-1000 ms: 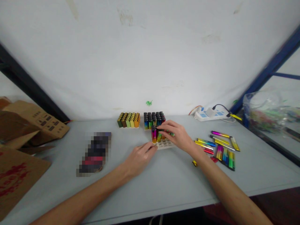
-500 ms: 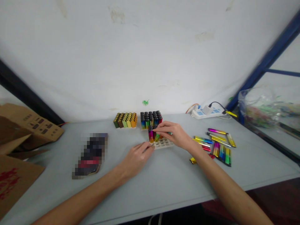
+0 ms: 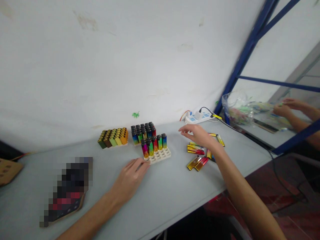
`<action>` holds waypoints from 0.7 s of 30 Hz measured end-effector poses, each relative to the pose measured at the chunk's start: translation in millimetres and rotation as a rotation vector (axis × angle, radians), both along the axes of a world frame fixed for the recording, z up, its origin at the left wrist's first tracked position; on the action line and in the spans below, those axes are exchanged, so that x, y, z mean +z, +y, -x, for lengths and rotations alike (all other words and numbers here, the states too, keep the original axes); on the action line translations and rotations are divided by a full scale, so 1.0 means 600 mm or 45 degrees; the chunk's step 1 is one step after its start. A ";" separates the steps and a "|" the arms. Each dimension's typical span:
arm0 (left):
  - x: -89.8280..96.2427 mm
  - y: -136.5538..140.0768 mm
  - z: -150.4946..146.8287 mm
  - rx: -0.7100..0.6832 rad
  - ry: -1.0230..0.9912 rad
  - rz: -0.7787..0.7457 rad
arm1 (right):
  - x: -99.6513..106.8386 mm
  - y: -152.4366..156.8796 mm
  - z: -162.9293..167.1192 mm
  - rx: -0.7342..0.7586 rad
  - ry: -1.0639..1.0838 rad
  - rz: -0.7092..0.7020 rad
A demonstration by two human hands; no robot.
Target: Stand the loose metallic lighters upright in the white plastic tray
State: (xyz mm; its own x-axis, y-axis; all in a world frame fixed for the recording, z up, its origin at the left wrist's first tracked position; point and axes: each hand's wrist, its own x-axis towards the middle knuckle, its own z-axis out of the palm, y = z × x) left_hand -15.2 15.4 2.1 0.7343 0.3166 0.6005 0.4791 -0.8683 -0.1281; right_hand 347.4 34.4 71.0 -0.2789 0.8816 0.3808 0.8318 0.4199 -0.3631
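Observation:
A white lighter tray (image 3: 161,156) with rows of holes stands on the table. Several colourful lighters (image 3: 155,143) with black tops stand upright in it, along its back and left side; the front holes show bare. My left hand (image 3: 133,175) pinches the tray's near left corner, fingers closed. My right hand (image 3: 197,134) is off the tray to the right, above the table, with fingers stretched, thumb apart and nothing visible between them. Just below and beyond it lie loose shiny lighters (image 3: 195,150), gold, red and multicoloured, partly hidden by my wrist.
Behind the tray stand a full block of black-topped lighters (image 3: 143,133) and a block of gold-topped ones (image 3: 113,137). A power strip (image 3: 198,116) lies by the wall. A pixelated dark object (image 3: 68,190) lies left. Another person's hands (image 3: 290,108) show beyond the blue frame (image 3: 240,66).
My right hand has left the lighters in the tray and moved right, its fingers opening. My left hand stays at the tray corner. The view has turned to the right.

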 end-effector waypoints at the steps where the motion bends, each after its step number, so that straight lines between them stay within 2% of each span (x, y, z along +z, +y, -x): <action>1: 0.000 0.001 -0.001 -0.005 -0.014 -0.001 | -0.006 -0.011 -0.026 -0.065 -0.051 0.053; 3: -0.002 0.002 -0.004 -0.008 -0.044 -0.002 | -0.020 -0.035 -0.076 -0.200 -0.141 0.159; 5: -0.004 0.005 -0.007 -0.006 -0.063 -0.011 | -0.037 -0.056 -0.118 -0.254 -0.246 0.244; 9: -0.005 0.007 -0.007 -0.005 -0.068 0.008 | -0.067 -0.070 -0.158 -0.225 -0.304 0.333; 14: -0.006 0.008 -0.006 0.003 -0.090 0.028 | -0.065 -0.062 -0.142 -0.267 -0.218 0.221; 21: -0.011 0.009 -0.009 0.034 -0.073 0.014 | -0.010 -0.055 -0.066 -0.191 -0.003 0.236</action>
State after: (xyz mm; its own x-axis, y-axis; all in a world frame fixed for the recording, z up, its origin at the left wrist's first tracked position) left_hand -9.9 21.0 -4.8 0.6901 0.3422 0.6377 0.5085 -0.8563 -0.0907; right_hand 387.1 1.6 65.1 -0.1403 0.9681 0.2078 0.8808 0.2178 -0.4203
